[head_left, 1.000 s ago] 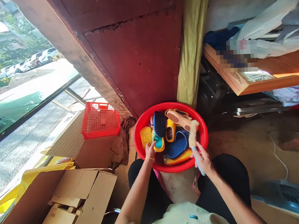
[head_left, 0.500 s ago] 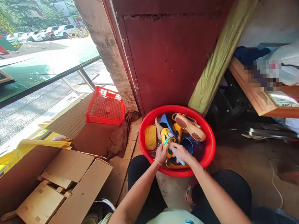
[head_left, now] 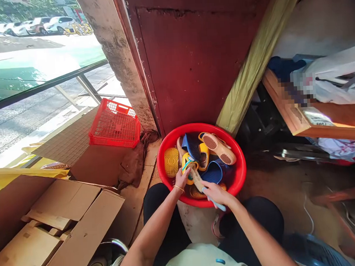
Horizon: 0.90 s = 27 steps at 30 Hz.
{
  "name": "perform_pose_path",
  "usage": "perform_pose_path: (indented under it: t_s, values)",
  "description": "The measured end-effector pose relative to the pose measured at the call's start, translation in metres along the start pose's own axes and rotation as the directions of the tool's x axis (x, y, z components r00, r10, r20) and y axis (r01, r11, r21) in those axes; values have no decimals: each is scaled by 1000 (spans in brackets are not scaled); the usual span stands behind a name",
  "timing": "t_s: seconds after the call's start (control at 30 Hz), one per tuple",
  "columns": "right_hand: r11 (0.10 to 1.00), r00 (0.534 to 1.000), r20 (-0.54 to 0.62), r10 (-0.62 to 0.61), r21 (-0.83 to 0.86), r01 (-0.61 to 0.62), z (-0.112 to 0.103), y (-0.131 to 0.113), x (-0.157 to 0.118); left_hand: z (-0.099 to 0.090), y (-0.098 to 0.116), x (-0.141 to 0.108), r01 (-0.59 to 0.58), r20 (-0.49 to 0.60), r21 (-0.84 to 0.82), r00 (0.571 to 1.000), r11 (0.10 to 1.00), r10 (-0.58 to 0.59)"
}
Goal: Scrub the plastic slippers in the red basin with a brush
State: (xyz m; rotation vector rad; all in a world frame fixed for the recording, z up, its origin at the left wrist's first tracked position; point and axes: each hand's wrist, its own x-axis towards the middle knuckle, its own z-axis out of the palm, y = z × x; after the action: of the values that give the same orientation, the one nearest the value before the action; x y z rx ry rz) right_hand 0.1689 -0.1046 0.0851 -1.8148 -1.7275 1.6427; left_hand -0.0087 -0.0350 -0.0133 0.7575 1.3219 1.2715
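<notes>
My left hand (head_left: 182, 177) is closed on a yellow slipper (head_left: 185, 160) with a blue-and-white trim, held over the near left part of a red basin (head_left: 241, 177). In my right hand (head_left: 215, 193) is a scrubbing brush (head_left: 197, 180) with a light blue handle. Its pale bristle end lies at the opening of the slipper. Around them in the basin are blue slippers (head_left: 192, 147), a yellow sole (head_left: 171, 162) and a beige-soled shoe (head_left: 219, 147) lying bottom up. Dark water shows in part between the shoes.
A dark red door (head_left: 192, 69) stands right behind the basin. To the left are a red plastic crate (head_left: 115, 126), a brown cloth (head_left: 134, 164) and an open cardboard box (head_left: 90, 227) with wooden pieces. A wooden table (head_left: 300, 119) juts in at the right.
My right hand has drawn back toward me and to the right relative to the slipper, so the brush head now shows. The whole view has shifted slightly.
</notes>
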Motion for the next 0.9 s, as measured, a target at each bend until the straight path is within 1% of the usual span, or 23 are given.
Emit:
perform_pose_path:
  t_s: [0.07, 0.1, 0.17, 0.23, 0.3, 0.33, 0.37, 0.4, 0.43, 0.5, 0.53, 0.57, 0.6, 0.63, 0.7, 0.77, 0.83, 0.9]
  values:
    - [1000, 995, -96, 9, 29, -6, 3, -10, 14, -2, 3, -7, -67, 27, 121, 998, 990, 65]
    - [999, 992, -123, 1, 41, 4, 5, -13, 18, -5, 4, -11, -114, 38, 180, 993, 977, 109]
    - [998, 992, -125, -36, 55, 43, 10, -11, 17, -10, 7, -17, -216, 47, 276, 976, 937, 211]
    - [995, 994, -76, -75, 58, 79, 13, 2, 4, -16, 10, -22, -299, 39, 332, 952, 895, 304]
    - [994, 996, -21, -85, 61, 86, 12, 21, -17, -19, 13, -24, -347, 28, 358, 932, 867, 361]
    - [995, 997, -20, -80, 58, 81, 11, 31, -28, -20, 14, -24, -356, 20, 367, 927, 859, 376]
    - [996, 996, -46, -78, 50, 80, 9, 38, -38, -20, 16, -24, -360, 15, 376, 924, 854, 383]
    - [995, 991, -95, -92, 31, 96, 7, 42, -47, -20, 17, -24, -362, 13, 383, 922, 850, 387]
    - [991, 979, -159, -131, -4, 132, 6, 42, -53, -19, 19, -24, -367, 17, 385, 920, 847, 391]
    - [961, 926, -263, -269, -132, 242, 6, 32, -56, -16, 21, -24, -402, 42, 377, 907, 834, 419]
    - [930, 890, -293, -349, -221, 292, 7, 24, -53, -14, 21, -25, -434, 63, 365, 894, 824, 443]
    - [899, 866, -297, -401, -309, 311, 7, 15, -46, -13, 22, -27, -468, 87, 351, 879, 811, 469]
    - [879, 859, -311, -406, -389, 275, 6, 6, -38, -12, 22, -29, -492, 104, 336, 867, 803, 487]
    - [868, 856, -345, -385, -452, 208, 4, -2, -28, -12, 23, -30, -505, 115, 322, 860, 800, 497]
    - [863, 843, -421, -336, -496, 96, -1, -11, -10, -14, 25, -32, -493, 99, 290, 868, 821, 486]
    - [885, 822, -485, -297, -463, 46, -7, -12, 4, -17, 28, -31, -434, 19, 221, 897, 873, 441]
    - [916, 802, -528, -279, -397, 58, -10, -8, 9, -21, 30, -25, -349, -93, 123, 928, 929, 361]
    - [930, 784, -543, -303, -349, 117, -8, -4, 8, -23, 32, -18, -254, -164, 35, 952, 966, 257]
